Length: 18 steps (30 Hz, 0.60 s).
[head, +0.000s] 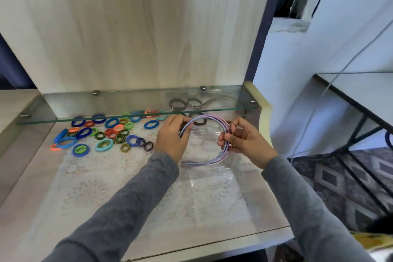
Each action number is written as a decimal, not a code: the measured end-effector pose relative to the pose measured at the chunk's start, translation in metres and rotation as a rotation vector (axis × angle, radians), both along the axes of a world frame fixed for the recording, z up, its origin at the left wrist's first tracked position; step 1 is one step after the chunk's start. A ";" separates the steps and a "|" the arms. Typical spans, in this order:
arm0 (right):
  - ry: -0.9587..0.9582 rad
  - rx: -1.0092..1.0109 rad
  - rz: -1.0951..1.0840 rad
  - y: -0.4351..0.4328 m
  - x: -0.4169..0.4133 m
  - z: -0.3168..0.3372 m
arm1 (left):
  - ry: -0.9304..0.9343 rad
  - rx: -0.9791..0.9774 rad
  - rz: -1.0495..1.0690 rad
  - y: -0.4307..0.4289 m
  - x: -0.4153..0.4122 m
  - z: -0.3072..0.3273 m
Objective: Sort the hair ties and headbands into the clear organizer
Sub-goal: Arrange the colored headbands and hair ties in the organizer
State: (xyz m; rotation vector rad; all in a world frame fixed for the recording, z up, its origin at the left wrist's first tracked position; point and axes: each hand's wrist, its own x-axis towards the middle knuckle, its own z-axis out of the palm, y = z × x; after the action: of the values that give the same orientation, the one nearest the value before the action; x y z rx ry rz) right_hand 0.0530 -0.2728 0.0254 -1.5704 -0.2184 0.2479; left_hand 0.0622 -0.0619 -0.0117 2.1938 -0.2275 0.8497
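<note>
A bundle of thin pastel headbands, lilac, pink and pale blue, is held above the clear organizer. My left hand pinches the bundle's left end. My right hand grips its right side, fingers curled round the bands. Several colourful hair ties lie scattered on the lace mat to the left. Dark hair ties lie at the organizer's far end, partly behind the headbands.
A glass shelf runs across just above the hair ties, close over my hands. Dark ties and a thin dark band show through the glass. The cabinet's back panel rises behind. To the right are a drop to patterned carpet and a glass table.
</note>
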 end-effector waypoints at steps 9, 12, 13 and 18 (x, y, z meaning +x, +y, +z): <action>-0.018 -0.392 -0.089 -0.010 0.009 -0.020 | 0.140 0.047 -0.099 -0.009 0.001 -0.014; -0.009 -0.536 -0.096 -0.010 0.011 -0.021 | 0.199 0.042 -0.130 -0.008 0.002 -0.019; 0.012 -0.533 -0.100 -0.010 0.011 -0.022 | 0.212 0.051 -0.137 -0.007 0.003 -0.020; 0.039 -0.604 -0.121 -0.010 0.014 -0.027 | 0.271 0.137 -0.114 -0.009 0.000 -0.019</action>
State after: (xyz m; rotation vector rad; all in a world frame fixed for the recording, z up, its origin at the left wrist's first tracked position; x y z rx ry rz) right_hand 0.0667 -0.2825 -0.0011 -2.1661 -0.0121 0.2630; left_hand 0.0625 -0.0711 -0.0306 2.3690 -0.2805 0.4788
